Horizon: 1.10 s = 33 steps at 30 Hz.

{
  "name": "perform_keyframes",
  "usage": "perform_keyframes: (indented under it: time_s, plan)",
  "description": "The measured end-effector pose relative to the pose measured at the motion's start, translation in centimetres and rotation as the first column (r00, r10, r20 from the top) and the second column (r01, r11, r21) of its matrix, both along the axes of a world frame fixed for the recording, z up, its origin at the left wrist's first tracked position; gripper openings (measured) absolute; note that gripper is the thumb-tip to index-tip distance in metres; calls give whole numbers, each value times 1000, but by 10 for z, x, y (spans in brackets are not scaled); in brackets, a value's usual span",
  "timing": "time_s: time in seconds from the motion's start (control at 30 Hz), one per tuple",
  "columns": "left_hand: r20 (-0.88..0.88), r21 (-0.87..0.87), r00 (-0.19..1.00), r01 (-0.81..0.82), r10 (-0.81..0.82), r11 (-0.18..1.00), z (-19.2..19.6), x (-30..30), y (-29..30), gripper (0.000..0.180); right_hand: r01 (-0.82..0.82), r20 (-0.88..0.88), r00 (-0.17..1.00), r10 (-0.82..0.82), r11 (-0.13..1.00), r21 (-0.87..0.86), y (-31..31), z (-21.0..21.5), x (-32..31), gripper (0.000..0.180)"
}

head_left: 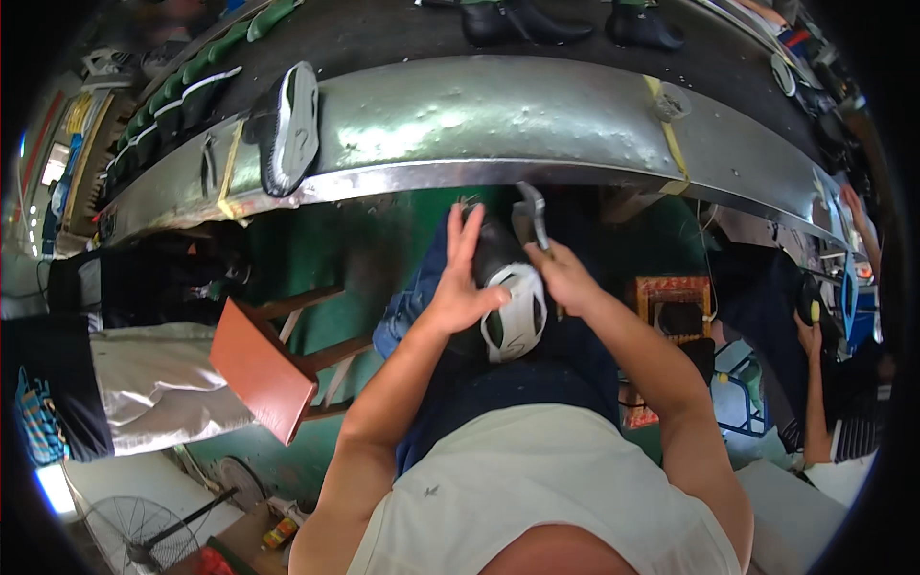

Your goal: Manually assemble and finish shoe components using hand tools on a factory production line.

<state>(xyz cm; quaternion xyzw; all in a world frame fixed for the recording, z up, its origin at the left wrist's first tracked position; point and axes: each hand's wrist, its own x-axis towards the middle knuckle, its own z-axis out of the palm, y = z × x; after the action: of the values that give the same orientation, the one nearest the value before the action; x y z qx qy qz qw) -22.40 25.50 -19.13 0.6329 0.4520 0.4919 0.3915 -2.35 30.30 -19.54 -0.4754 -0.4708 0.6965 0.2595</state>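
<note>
On my lap lies a black shoe upper on its last (496, 247), bottom side up, with a white piece (517, 311) over the near end. My left hand (462, 278) grips its left side, the thumb across the white piece and two fingers stretched toward the far end. Around the handle of metal pincers (533, 213) my right hand (567, 278) is closed, just right of the shoe. The tool's head points away from me; its jaws are too small to read. A few small bits (467, 201) show by my left fingertips.
Ahead runs a metal-edged bench (479, 120) carrying a black-and-white shoe (291, 129), pliers (208, 165) and a small clear dish (674, 102). Black shoes (522, 21) stand on the dark belt behind. A brown stool (264, 369) is at left; co-workers sit on both sides.
</note>
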Motion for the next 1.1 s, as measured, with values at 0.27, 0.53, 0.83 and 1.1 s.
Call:
perform_keyframes:
  time_s: [0.27, 0.53, 0.83, 1.1]
  plan:
    - [-9, -61, 999, 37, -38, 997, 13, -7, -15, 86, -233, 125, 966, 226, 971, 44, -2, 39, 21, 31]
    - [190, -196, 981, 71, -33, 978, -12, -22, -1, 65, -396, 535, 807, 250, 901, 177, -60, 68, 77, 48]
    - [207, -263, 945, 302, -252, 916, -6, -1, 30, 66, -312, 385, 921, 61, 705, 636, -9, 21, 49, 45]
    - [142, -291, 959, 276, -244, 916, -21, 9, 32, 62, -182, 272, 952, 137, 972, 148, -32, 35, 92, 27]
